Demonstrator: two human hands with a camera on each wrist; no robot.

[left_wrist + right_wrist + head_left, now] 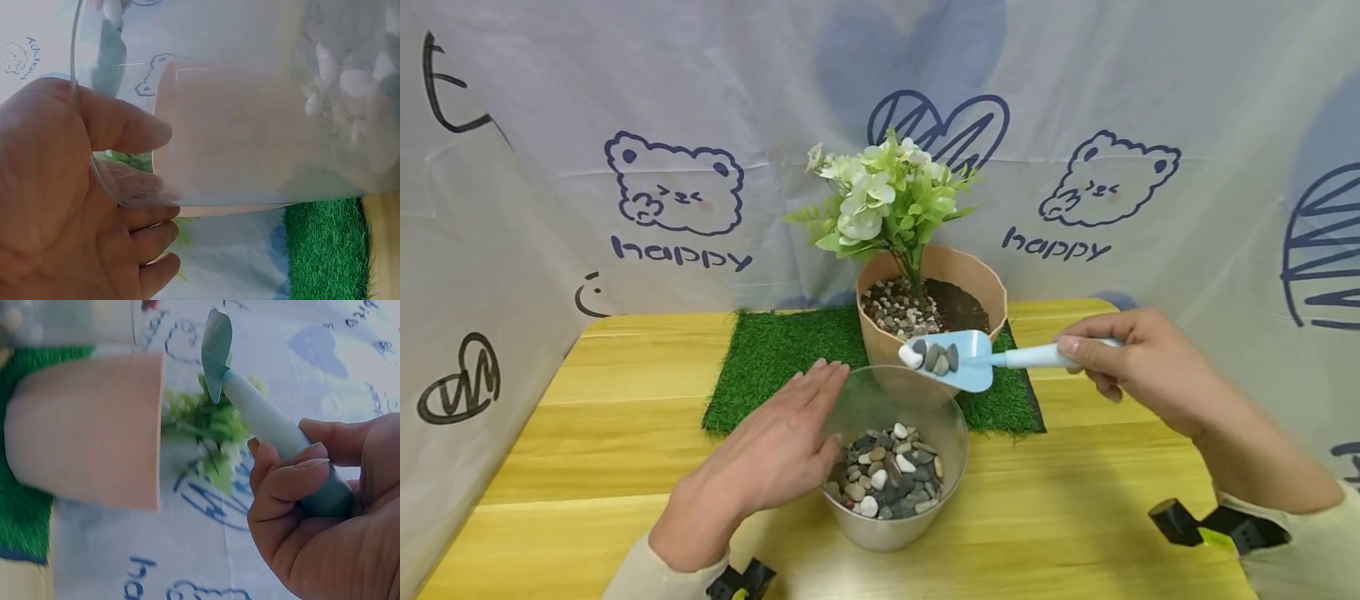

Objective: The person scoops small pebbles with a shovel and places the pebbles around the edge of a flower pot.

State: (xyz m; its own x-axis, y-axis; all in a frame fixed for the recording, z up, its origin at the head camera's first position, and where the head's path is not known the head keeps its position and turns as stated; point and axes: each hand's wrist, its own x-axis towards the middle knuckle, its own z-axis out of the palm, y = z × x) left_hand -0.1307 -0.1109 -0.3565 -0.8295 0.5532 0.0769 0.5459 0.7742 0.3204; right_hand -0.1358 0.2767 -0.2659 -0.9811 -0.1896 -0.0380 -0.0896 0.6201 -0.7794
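Observation:
My right hand point(1138, 358) grips the white handle of a small light-blue trowel point(973, 346), its fingers curled round the handle in the right wrist view. Several pebbles point(938, 358), one white and the others grey or brown, lie on the blade. The blade is in front of a peach flowerpot point(880, 321) holding dark soil, small stones and a white-flowered plant point(880, 196). At the left side of a clear tub point(887, 533) rests my left hand point(775, 450), with straight fingers along the rim and thumb against the tub. Mixed pebbles point(891, 471) cover the tub's bottom.
A green turf mat point(782, 358) lies under the flowerpot on a wooden table point(647, 400). Behind the table hangs a pale cloth point(805, 83) printed with bears, hearts and lettering. The tub stands close in front of the flowerpot.

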